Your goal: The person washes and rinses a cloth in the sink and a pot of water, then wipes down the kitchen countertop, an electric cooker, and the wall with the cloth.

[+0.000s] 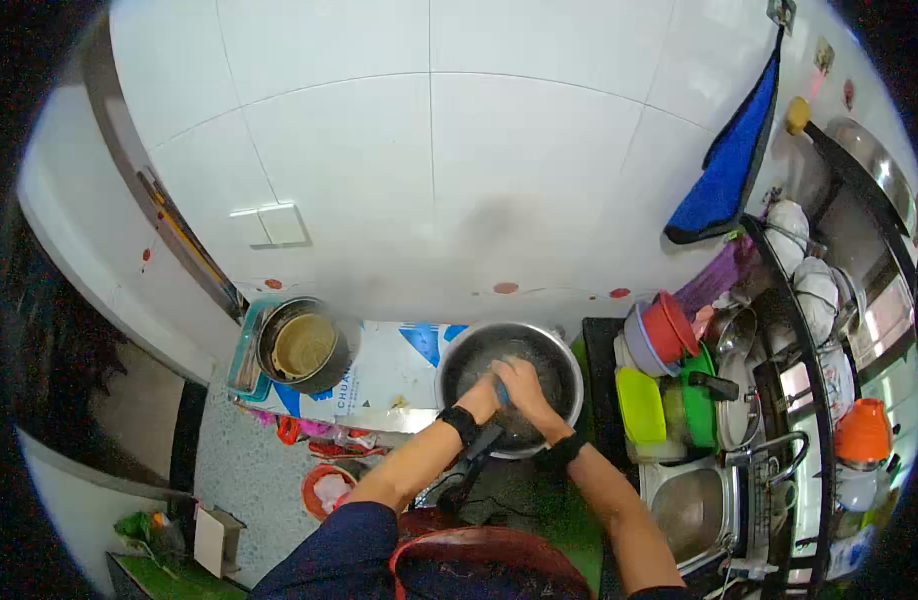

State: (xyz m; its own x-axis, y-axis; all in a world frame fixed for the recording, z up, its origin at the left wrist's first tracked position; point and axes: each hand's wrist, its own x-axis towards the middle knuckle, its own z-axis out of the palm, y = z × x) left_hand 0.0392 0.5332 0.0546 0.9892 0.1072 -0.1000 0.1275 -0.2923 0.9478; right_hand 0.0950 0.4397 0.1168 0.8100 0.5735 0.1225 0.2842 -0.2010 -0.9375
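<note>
A round metal pan (569, 350) with a dark inside and a black handle (485, 440) pointing toward me sits in front of my body. Over its middle, my left hand (479, 399) and my right hand (522, 384) are pressed close together. Both hands look closed, with the fingers curled inward. A small blue-grey patch (502, 391) shows between them, too little to name. Most fingertips are hidden behind the hands. Dark bands circle both wrists.
Left of the pan, a pot (341, 365) stands on a blue-and-white board (379, 350). To the right are a green basin (701, 400), a yellow-green container (639, 404), a red bowl (669, 325) and a metal sink (687, 505). A blue cloth (731, 160) hangs on the wall.
</note>
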